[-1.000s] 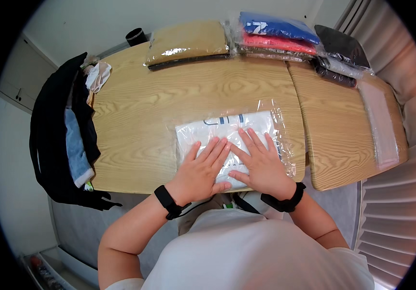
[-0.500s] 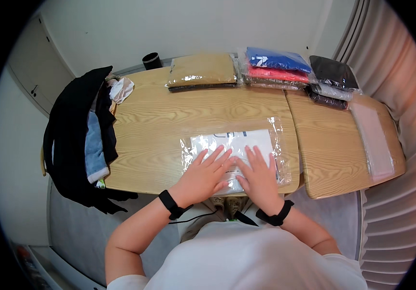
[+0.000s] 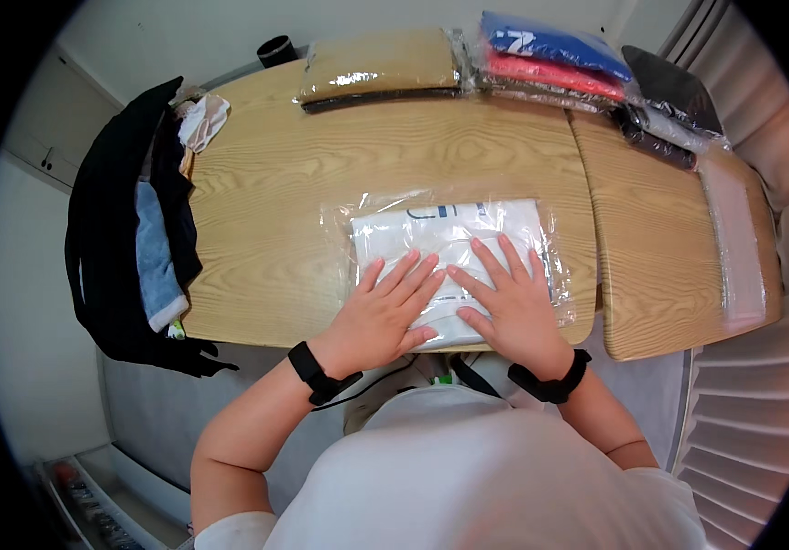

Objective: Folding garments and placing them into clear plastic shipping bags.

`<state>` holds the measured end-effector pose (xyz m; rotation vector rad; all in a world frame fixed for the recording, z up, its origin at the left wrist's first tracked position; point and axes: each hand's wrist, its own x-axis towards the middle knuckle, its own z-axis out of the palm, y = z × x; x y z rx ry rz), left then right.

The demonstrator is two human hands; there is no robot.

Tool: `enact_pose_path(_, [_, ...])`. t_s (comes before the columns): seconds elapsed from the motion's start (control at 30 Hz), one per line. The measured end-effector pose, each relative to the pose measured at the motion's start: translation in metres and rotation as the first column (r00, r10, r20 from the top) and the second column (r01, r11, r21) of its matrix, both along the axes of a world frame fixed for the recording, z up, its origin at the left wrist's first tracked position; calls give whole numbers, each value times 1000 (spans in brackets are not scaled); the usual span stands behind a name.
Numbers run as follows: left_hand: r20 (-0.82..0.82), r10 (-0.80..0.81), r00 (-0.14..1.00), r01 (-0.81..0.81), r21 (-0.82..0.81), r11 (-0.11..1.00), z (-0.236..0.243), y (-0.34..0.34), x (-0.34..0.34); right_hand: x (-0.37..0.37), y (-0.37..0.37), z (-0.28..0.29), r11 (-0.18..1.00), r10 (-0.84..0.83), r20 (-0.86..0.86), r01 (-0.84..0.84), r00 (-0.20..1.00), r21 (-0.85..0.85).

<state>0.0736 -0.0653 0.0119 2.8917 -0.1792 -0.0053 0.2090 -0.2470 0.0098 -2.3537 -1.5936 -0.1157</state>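
Both grips lie palm down with fingers fanned, pressing flat and grasping nothing. The left grip [image 3: 372, 316] covers the near left part of the white cloth [image 3: 457, 240]; the right grip [image 3: 520, 312] covers its near right part. Their index fingers come close over the middle, and both thumbs point inward. The cloth lies folded in a clear bag [image 3: 561, 280] near the front edge of the bench [image 3: 275, 206], right of its middle. Blue print shows along its far side, and the bag's loose film sticks out beyond it at the far edge and both sides.

Each wrist wears a black band, one on the left [image 3: 314, 369] and one on the right [image 3: 555, 378].

On the bench's left end is a heap of clothes: a black one [image 3: 106, 229], a light blue one [image 3: 158, 249] and a small white one [image 3: 203, 121]. Along the far edge a tan pack [image 3: 381, 64] rests on a dark one; beside it a blue pack [image 3: 555, 48] tops a pink pack [image 3: 555, 76].

Farther right are a dark grey pack [image 3: 674, 87] and a long, pale plastic sheet [image 3: 734, 238].
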Motion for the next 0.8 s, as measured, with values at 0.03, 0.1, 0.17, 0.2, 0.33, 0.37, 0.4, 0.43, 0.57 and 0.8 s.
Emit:
enact_pose_path(0.03, [-12,4,1000,-4,1,1000,2,0,1,1,1,0,1000,-2,-5,2,1000,-2])
enact_pose_path(0.1, [-25,6,1000,-6,1,1000,4,0,2,2,1,-1,1000,-2,-13,2,1000,-4])
enact_pose_path(0.17, [-51,15,999,-16,-12,1000,6,-2,3,1,-1,0,1000,-6,-12,6,1000,-17])
enact_pose_path(0.2, [-51,9,999,-9,-7,1000,6,-2,2,0,-2,0,1000,-13,-12,13,1000,-13])
enact_pose_path(0.33, [-43,-13,999,12,-17,1000,2,-1,-2,-3,-6,-4,999,-7,26,6,1000,41])
enact_pose_path(0.37, [-50,-15,999,13,-38,999,-1,0,-4,-4,-7,-6,998,4,38,-7,999,61])
enact_pose_path(0.4, [-44,-16,999,15,-31,999,-5,4,-4,-3,-8,-7,998,2,44,-5,999,68])
enact_pose_path(0.43, [-56,-31,998,24,-120,993,-7,9,-4,-2,-8,-8,995,24,0,-24,1000,92])
enact_pose_path(0.57, [147,-14,989,84,-482,872,-2,27,-17,-8,-21,7,979,-28,-124,52,992,197])
enact_pose_path(0.8, [308,88,947,-52,-125,991,10,-2,-71,-16,-76,-11,959,-4,-189,58,982,279])
